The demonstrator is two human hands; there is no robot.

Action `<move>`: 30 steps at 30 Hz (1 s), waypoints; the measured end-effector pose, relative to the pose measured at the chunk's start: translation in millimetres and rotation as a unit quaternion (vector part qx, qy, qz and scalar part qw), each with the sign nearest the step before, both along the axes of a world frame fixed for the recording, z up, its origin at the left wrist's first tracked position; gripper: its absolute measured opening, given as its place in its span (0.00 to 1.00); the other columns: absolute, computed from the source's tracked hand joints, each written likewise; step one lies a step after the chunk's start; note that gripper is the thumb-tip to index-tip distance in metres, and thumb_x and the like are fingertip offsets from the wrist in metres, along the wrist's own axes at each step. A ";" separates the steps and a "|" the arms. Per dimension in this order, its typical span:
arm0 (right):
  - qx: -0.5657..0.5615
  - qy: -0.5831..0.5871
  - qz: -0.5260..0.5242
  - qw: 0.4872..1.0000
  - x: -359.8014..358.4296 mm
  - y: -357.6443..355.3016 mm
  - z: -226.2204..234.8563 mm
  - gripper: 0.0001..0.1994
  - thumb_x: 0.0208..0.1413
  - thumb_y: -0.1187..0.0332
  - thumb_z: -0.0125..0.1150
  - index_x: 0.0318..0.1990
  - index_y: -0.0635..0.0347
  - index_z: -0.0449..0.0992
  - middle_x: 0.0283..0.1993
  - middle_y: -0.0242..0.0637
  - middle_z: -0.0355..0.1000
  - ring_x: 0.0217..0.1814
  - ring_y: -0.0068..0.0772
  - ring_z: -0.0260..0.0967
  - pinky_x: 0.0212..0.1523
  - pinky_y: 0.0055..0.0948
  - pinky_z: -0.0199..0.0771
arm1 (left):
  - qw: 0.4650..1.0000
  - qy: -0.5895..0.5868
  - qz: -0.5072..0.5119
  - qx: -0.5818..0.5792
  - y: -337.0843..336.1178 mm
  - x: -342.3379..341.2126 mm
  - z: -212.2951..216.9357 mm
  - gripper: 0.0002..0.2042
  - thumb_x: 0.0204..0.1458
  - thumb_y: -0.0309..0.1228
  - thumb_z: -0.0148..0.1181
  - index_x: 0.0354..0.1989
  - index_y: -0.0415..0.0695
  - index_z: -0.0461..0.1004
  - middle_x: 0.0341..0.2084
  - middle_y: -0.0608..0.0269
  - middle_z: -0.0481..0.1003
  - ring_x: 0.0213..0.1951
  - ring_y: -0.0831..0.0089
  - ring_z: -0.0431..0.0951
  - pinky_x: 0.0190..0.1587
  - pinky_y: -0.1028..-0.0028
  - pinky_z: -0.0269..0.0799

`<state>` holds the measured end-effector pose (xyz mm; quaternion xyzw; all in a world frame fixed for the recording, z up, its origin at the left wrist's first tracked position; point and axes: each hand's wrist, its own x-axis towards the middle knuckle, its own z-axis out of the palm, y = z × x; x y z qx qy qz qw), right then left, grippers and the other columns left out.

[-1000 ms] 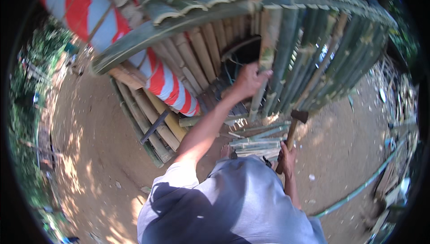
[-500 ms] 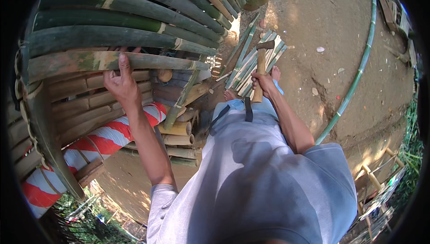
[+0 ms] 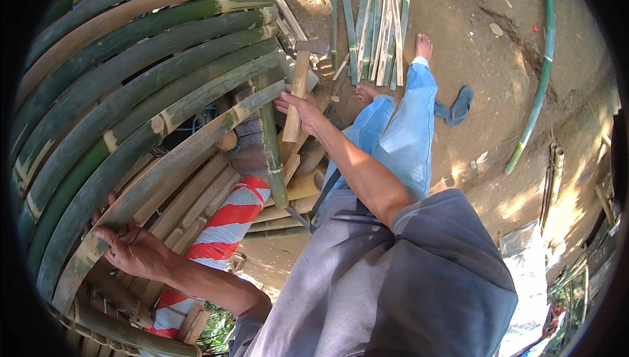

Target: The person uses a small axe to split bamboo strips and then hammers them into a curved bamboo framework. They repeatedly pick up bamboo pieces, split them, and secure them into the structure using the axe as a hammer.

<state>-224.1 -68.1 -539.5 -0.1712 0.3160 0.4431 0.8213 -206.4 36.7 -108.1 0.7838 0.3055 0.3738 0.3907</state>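
Observation:
My left hand (image 3: 134, 250) is closed round the near-left part of a split bamboo slat (image 3: 190, 139), thumb on top. This slat is the nearest of a row of green bamboo slats (image 3: 151, 62) and slants up to the right. My right hand (image 3: 300, 109) holds a hammer (image 3: 299, 85) by its pale wooden handle, its dark metal head pointing away from me. Fingers of that hand also reach the slat's right end, which lies over an upright bamboo post (image 3: 270, 140); whether they press on it is hard to see.
Several split bamboo strips (image 3: 377, 22) lie on the dirt beyond my bare feet. A sandal (image 3: 460, 106) sits to their right. Farther right stretches a long green bamboo pole (image 3: 545, 75). Below the slats runs a red-and-white wrapped pole (image 3: 219, 226), beside stacked bamboo (image 3: 304, 186).
My left hand has slid toward the slat's near-left end. My right hand has carried the hammer leftward to the slat's right end. The view has turned, and the slat now slants more.

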 end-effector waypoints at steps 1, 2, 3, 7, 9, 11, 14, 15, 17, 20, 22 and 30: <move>0.008 0.008 -0.019 1.000 0.5 1.9 2.9 0.21 0.59 0.67 0.62 0.58 0.59 0.66 0.52 0.43 0.71 0.55 0.42 0.71 0.55 0.41 0.73 | 1.000 -0.002 -0.008 0.000 0.5 1.9 0.5 0.28 0.63 0.37 0.52 0.59 0.21 0.57 0.57 0.38 0.65 0.58 0.43 0.69 0.59 0.54 0.70; 0.020 0.014 -0.034 0.999 2.1 3.6 5.1 0.22 0.59 0.66 0.62 0.59 0.59 0.65 0.51 0.43 0.71 0.55 0.44 0.70 0.55 0.42 0.73 | 1.000 0.005 -0.020 -0.005 -1.1 2.8 2.2 0.28 0.63 0.36 0.51 0.60 0.21 0.56 0.59 0.37 0.62 0.60 0.44 0.66 0.61 0.53 0.68; 0.020 0.031 -0.031 0.999 4.3 3.0 6.8 0.23 0.59 0.66 0.62 0.60 0.59 0.64 0.52 0.44 0.70 0.56 0.45 0.69 0.55 0.43 0.73 | 1.000 0.015 -0.022 -0.008 1.1 1.8 2.3 0.29 0.63 0.38 0.52 0.60 0.22 0.56 0.59 0.38 0.63 0.59 0.44 0.67 0.61 0.53 0.68; 0.011 0.078 -0.029 0.996 12.8 0.4 26.1 0.27 0.58 0.65 0.63 0.62 0.58 0.59 0.55 0.46 0.67 0.58 0.50 0.67 0.50 0.49 0.74 | 0.999 0.028 -0.017 -0.010 0.9 2.9 6.1 0.29 0.63 0.38 0.51 0.61 0.22 0.55 0.59 0.38 0.62 0.60 0.46 0.67 0.63 0.52 0.66; 0.015 0.091 -0.039 0.995 15.9 -0.8 28.3 0.28 0.56 0.68 0.64 0.62 0.57 0.59 0.53 0.44 0.67 0.53 0.47 0.70 0.45 0.48 0.75 | 1.000 0.026 -0.010 -0.009 -2.6 2.1 6.7 0.29 0.63 0.37 0.50 0.61 0.21 0.54 0.59 0.36 0.61 0.60 0.47 0.66 0.64 0.52 0.65; 0.008 0.083 -0.041 0.996 26.0 -1.7 26.9 0.28 0.56 0.68 0.64 0.62 0.59 0.59 0.53 0.44 0.66 0.53 0.47 0.70 0.46 0.46 0.75 | 0.999 0.027 -0.023 -0.011 4.6 5.1 3.9 0.28 0.63 0.36 0.50 0.61 0.21 0.55 0.59 0.36 0.61 0.60 0.47 0.66 0.65 0.52 0.65; 0.017 0.070 -0.067 0.995 34.7 3.7 21.2 0.29 0.56 0.68 0.64 0.62 0.62 0.58 0.54 0.44 0.66 0.53 0.47 0.69 0.46 0.44 0.74 | 0.998 0.013 -0.051 -0.018 18.0 3.2 7.8 0.25 0.62 0.37 0.54 0.55 0.23 0.62 0.57 0.41 0.65 0.56 0.54 0.71 0.60 0.56 0.68; 0.021 0.064 -0.080 0.995 35.5 7.4 18.7 0.30 0.56 0.68 0.65 0.62 0.63 0.58 0.55 0.44 0.66 0.53 0.47 0.69 0.47 0.44 0.74 | 0.998 0.014 -0.055 -0.021 22.8 2.6 10.0 0.25 0.62 0.38 0.54 0.54 0.24 0.64 0.56 0.42 0.66 0.54 0.55 0.72 0.59 0.57 0.68; 0.013 0.061 -0.075 0.995 32.5 14.4 12.9 0.32 0.54 0.67 0.66 0.62 0.67 0.58 0.56 0.46 0.65 0.52 0.47 0.70 0.48 0.43 0.73 | 0.999 0.014 -0.046 -0.006 18.7 2.1 9.4 0.24 0.61 0.38 0.56 0.52 0.24 0.66 0.54 0.43 0.67 0.53 0.58 0.72 0.58 0.59 0.68; 0.006 0.059 -0.066 0.996 30.6 17.3 10.4 0.30 0.55 0.66 0.66 0.62 0.65 0.59 0.56 0.46 0.65 0.51 0.46 0.70 0.48 0.44 0.73 | 0.999 0.017 -0.048 -0.004 22.3 -0.4 12.6 0.23 0.61 0.38 0.56 0.50 0.24 0.67 0.53 0.44 0.69 0.53 0.59 0.72 0.58 0.59 0.68; -0.004 0.062 -0.060 0.996 30.7 16.8 11.4 0.28 0.56 0.66 0.64 0.61 0.62 0.60 0.55 0.43 0.66 0.51 0.44 0.69 0.47 0.44 0.72 | 0.999 0.015 -0.046 -0.004 24.5 0.6 12.5 0.22 0.61 0.38 0.56 0.50 0.26 0.69 0.53 0.44 0.69 0.53 0.59 0.72 0.59 0.59 0.67; 0.011 0.069 -0.058 0.996 34.7 13.9 14.1 0.30 0.56 0.66 0.64 0.63 0.63 0.59 0.56 0.45 0.65 0.50 0.43 0.69 0.46 0.44 0.73 | 0.999 0.014 -0.041 0.009 8.6 12.1 4.4 0.20 0.60 0.38 0.56 0.50 0.30 0.71 0.52 0.46 0.71 0.55 0.59 0.71 0.60 0.56 0.66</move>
